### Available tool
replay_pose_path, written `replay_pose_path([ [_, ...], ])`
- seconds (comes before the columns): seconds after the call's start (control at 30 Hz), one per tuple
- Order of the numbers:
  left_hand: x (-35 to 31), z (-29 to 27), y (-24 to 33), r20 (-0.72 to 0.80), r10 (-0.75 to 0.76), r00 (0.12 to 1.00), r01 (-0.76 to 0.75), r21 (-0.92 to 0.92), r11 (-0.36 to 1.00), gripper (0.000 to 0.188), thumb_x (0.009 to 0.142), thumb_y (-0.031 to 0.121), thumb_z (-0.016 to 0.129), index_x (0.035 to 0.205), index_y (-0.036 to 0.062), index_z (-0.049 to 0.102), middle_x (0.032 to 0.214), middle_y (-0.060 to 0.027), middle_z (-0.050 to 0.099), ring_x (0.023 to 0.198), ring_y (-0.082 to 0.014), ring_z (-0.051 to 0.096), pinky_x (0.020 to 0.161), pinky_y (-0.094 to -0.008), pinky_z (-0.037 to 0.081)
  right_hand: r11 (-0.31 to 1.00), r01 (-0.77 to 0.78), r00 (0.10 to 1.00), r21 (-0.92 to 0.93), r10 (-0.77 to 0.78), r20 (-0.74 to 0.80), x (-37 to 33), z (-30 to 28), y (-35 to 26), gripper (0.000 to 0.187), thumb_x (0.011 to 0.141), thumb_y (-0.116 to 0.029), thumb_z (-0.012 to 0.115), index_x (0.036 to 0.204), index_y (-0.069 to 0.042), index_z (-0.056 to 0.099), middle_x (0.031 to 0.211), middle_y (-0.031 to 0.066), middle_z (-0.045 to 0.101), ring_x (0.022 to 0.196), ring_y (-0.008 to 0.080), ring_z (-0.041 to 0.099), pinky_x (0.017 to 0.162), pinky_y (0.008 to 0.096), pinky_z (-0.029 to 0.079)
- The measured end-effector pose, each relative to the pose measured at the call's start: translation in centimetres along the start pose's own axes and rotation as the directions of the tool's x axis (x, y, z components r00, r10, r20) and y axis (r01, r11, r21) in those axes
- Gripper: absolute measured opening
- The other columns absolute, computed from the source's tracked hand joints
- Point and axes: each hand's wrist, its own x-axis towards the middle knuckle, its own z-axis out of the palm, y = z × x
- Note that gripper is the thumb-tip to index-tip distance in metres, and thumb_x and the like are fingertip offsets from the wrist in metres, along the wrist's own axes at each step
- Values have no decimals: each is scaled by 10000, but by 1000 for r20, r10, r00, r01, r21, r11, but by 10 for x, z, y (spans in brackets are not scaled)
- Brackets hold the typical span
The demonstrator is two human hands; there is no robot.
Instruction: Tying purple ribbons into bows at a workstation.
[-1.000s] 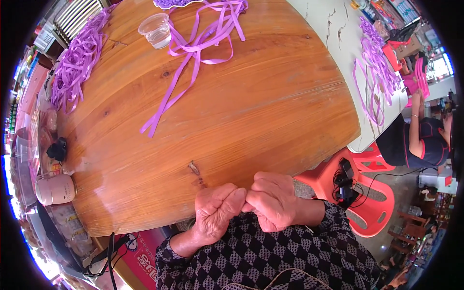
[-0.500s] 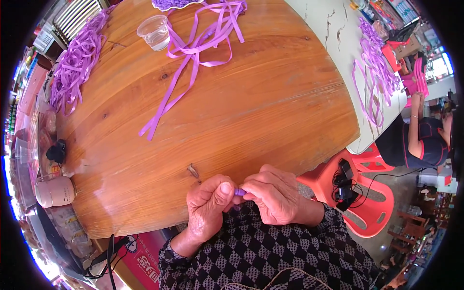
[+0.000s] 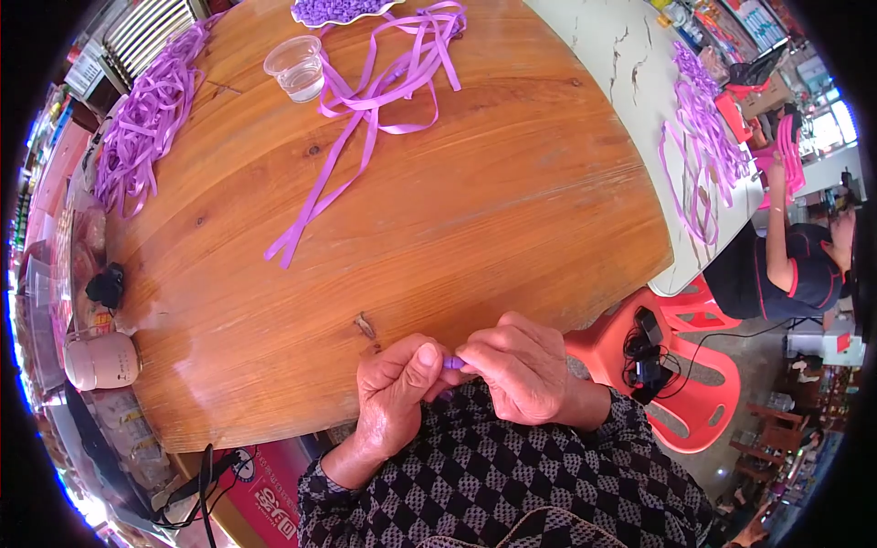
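At the near edge of the wooden table (image 3: 512,192), my two hands meet over a small purple piece (image 3: 452,363). My left hand (image 3: 399,384) is closed on one end of it, thumb on top. The fingertips of my right hand (image 3: 521,370) pinch its other end. More purple shows just below the fingers; whether it is ribbon or part of the same piece I cannot tell. Farther off, loose purple ribbons (image 3: 368,114) lie looped on the table beside a clear plastic cup (image 3: 300,71) of liquid. A white dish (image 3: 352,18) behind them holds many small purple pieces.
A heap of purple ribbon (image 3: 151,128) lies along the left edge, another (image 3: 703,128) on the white marbled table (image 3: 603,46) at right. A pinkish jar (image 3: 102,360) stands at left. Red stools (image 3: 703,402) hold black cables (image 3: 649,361). A person (image 3: 776,265) works at far right.
Both hands keep nearly the same grip on the purple piece. The view has shifted slightly, showing more of the dish. The person at right has moved an arm a little.
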Motion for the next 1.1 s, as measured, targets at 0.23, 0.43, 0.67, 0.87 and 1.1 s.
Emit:
replay_pose_path([
  [0.23, -3, 8, 0, -72, 86, 994, -78, 111, 991, 256, 907, 213, 528, 840, -28, 582, 746, -48, 563, 600, -91, 501, 521, -205, 403, 1000, 13, 1000, 7, -13, -26, -1, 4, -1, 257, 661, 63, 667, 895, 43, 561, 733, 111, 585, 514, 201, 501, 426, 276, 382],
  [0.43, -2, 3, 0, 68, 271, 960, -279, 281, 918, 211, 932, 158, 485, 915, -37, 564, 761, -29, 536, 628, -75, 486, 565, -193, 395, 994, -55, 998, 91, 58, -21, -1, 0, 4, 231, 699, 16, 686, 895, 39, 566, 731, 125, 595, 520, 214, 518, 432, 281, 386],
  [0.67, -2, 3, -2, 50, 235, 971, -240, 250, 938, 182, 930, 121, 478, 928, -37, 567, 750, -38, 531, 614, -81, 497, 541, -208, 416, 976, -124, 992, 179, 125, 6, 2, 1, 3, 189, 737, -8, 674, 880, 48, 564, 734, 137, 598, 530, 236, 541, 453, 295, 398],
  [0.87, -2, 1, -1, 64, 222, 973, -231, 285, 930, 179, 923, 124, 494, 927, -38, 568, 738, -40, 535, 608, -85, 499, 533, -208, 410, 963, -179, 984, 200, 176, 30, 0, 1, 4, 160, 761, -16, 657, 876, 46, 565, 736, 126, 597, 545, 236, 553, 461, 299, 403],
  [1.1, -2, -4, -2, 130, 351, 927, -363, 537, 762, 115, 876, 79, 546, 916, -25, 572, 667, -73, 524, 566, -160, 512, 525, -253, 407, 941, -267, 963, 208, 250, 105, 7, -2, 1, 149, 764, 4, 637, 896, 43, 581, 737, 113, 598, 579, 236, 562, 484, 303, 421],
])
